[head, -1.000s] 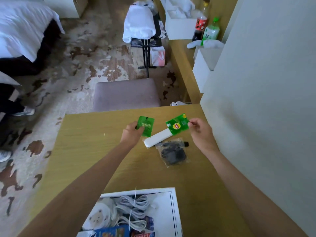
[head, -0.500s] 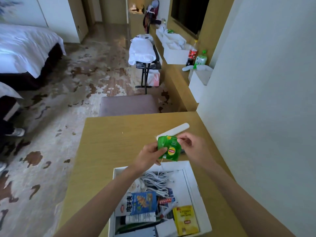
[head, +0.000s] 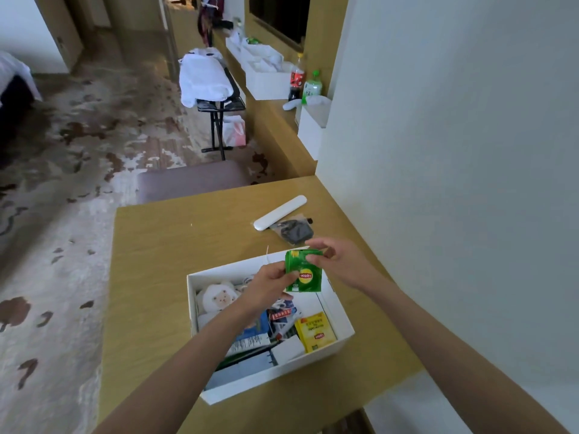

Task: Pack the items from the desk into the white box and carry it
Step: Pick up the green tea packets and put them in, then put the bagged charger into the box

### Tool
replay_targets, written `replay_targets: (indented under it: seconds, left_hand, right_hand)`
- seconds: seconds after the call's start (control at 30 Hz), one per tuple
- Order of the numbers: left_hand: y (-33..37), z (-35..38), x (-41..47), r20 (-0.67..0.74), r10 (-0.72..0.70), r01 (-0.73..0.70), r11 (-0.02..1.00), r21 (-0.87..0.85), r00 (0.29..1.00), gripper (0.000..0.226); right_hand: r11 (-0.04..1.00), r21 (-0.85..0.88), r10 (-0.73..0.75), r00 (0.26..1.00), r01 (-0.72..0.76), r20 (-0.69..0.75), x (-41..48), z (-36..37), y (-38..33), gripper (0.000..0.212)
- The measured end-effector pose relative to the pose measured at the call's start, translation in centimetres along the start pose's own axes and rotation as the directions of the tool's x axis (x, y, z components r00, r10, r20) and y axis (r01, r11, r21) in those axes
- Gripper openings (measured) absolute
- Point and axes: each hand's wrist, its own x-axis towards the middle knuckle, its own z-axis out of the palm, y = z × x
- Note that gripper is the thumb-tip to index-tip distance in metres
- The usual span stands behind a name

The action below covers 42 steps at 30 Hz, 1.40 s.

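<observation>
Packing is under way, and the step in hand looks like dropping a tea packet in. The left hand point(head: 269, 281) pinches the left edge of a green Lipton sachet point(head: 305, 274) and the right hand point(head: 338, 261) pinches its upper right corner (it may be two sachets held together; I cannot tell). The sachet hangs above the far right part of the white box point(head: 266, 383). The box is open and already crowded, with a yellow tea packet point(head: 315, 332) against its right wall. A bare strip of its floor shows just below the sachet, so the next move probably calls for lowering it there and letting both pinches go. Two items are not yet packed: a long white case point(head: 279, 212) and, touching it, a clear bag point(head: 294, 230) with something dark inside, both just beyond the box. Everything sits on a pale wooden desk point(head: 163, 277) set against a plain wall point(head: 454, 151). Past it are a padded stool point(head: 191, 180), a mottled carpet point(head: 62, 183), a folding rack point(head: 219, 108) piled with white cloth, and two bottles point(head: 297, 78) on a ledge.
</observation>
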Motion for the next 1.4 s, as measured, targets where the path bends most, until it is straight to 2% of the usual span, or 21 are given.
replay_targets:
  seconds: [0.13, 0.2, 0.27, 0.3, 0.37, 0.4, 0.43, 0.53, 0.67, 0.7, 0.77, 0.9, 1.0, 1.07, 1.13, 1.27, 1.33, 1.4]
  left_hand:
    - [-1.2, 0.8, -0.7, 0.043, -0.030, 0.029, 0.999, 0.026, 0.999, 0.015]
    - [-2.1, 1.1, -0.8, 0.075, -0.029, 0.016, 0.984, 0.175, 0.997, 0.015]
    - [-3.1, 1.2, -1.1, 0.097, -0.033, -0.010, 0.909, 0.417, 0.995, 0.019]
    - [-3.7, 1.1, -1.2, 0.095, -0.030, -0.032, 0.805, 0.593, 0.995, 0.022]
    - [-5.0, 0.7, -1.5, 0.096, 0.054, -0.109, 0.403, 0.909, 0.994, 0.027]
    - [-5.5, 0.5, -1.7, 0.109, 0.100, -0.131, 0.252, 0.959, 0.989, 0.029]
    - [-5.9, 0.3, -1.9, 0.111, 0.127, -0.135, 0.193, 0.972, 0.986, 0.030]
    - [-6.5, -0.3, -2.3, 0.067, 0.166, -0.095, 0.162, 0.982, 0.984, 0.028]
    - [-6.4, -0.9, -2.7, 0.018, 0.236, -0.041, 0.095, 0.995, 0.972, 0.028]
    - [-6.2, -0.8, -2.8, 0.001, 0.260, -0.030, 0.108, 0.994, 0.966, 0.026]
    - [-5.7, -0.9, -2.8, -0.028, 0.308, -0.020, 0.152, 0.988, 0.951, 0.022]
    - [-5.0, -1.0, -2.5, -0.033, 0.426, -0.053, 0.189, 0.980, 0.904, 0.013]
    - [-4.4, -1.1, -2.0, -0.037, 0.459, -0.083, 0.238, 0.968, 0.888, 0.021]
    - [-3.9, -1.3, -1.5, -0.049, 0.491, -0.105, 0.281, 0.954, 0.870, 0.021]
    - [-3.3, -1.5, -0.9, -0.062, 0.497, -0.110, 0.309, 0.945, 0.866, 0.021]
    - [-2.0, -2.6, 0.7, -0.122, 0.485, -0.096, 0.400, 0.911, 0.866, 0.023]
    - [-1.3, -3.1, 1.8, -0.155, 0.461, -0.095, 0.475, 0.875, 0.874, 0.022]
    - [-0.5, -3.4, 3.2, -0.193, 0.448, -0.097, 0.546, 0.832, 0.873, 0.021]
  right_hand:
    - [0.993, -0.101, -0.041, 0.978, 0.063, 0.206, -0.5, 0.0, 0.9, 0.023]
    - [0.989, -0.130, -0.035, 0.965, 0.071, 0.261, -0.7, 0.1, 1.6, 0.016]
    - [0.981, -0.176, -0.020, 0.947, 0.080, 0.320, -0.8, 0.4, 2.3, 0.013]
    - [0.976, -0.199, -0.015, 0.936, 0.090, 0.352, -0.9, 0.7, 2.7, 0.012]
    - [0.950, -0.278, -0.014, 0.906, 0.145, 0.424, -1.1, 1.6, 3.5, 0.014]
    - [0.924, -0.333, -0.014, 0.887, 0.188, 0.462, -1.3, 2.2, 3.9, 0.016]
    - [0.891, -0.388, -0.013, 0.866, 0.237, 0.499, -1.4, 2.9, 4.3, 0.019]
    - [0.716, -0.550, -0.031, 0.807, 0.429, 0.589, -1.3, 4.4, 5.0, 0.026]
    - [0.317, -0.712, -0.020, 0.755, 0.626, 0.655, -1.6, 5.8, 6.0, 0.029]
    - [0.257, -0.720, -0.009, 0.747, 0.644, 0.665, -1.7, 6.0, 6.2, 0.030]
    - [0.226, -0.717, 0.001, 0.736, 0.659, 0.677, -1.6, 6.1, 6.3, 0.033]
    - [0.300, -0.680, 0.035, 0.704, 0.669, 0.709, -1.1, 6.0, 5.7, 0.039]
    - [0.339, -0.663, 0.109, 0.672, 0.668, 0.733, -1.1, 6.1, 5.3, 0.039]
    - [0.348, -0.672, 0.101, 0.687, 0.653, 0.720, -0.8, 5.9, 4.9, 0.037]
    - [0.436, -0.674, 0.019, 0.742, 0.597, 0.670, -0.1, 5.3, 4.3, 0.036]
    - [0.773, -0.527, -0.158, 0.911, 0.353, 0.380, 1.9, 2.9, 3.9, 0.029]
    - [0.882, -0.411, -0.153, 0.965, 0.230, 0.211, 2.8, 1.9, 4.3, 0.021]
    - [0.953, -0.287, -0.074, 0.992, 0.101, 0.104, 3.8, 1.2, 4.9, 0.016]
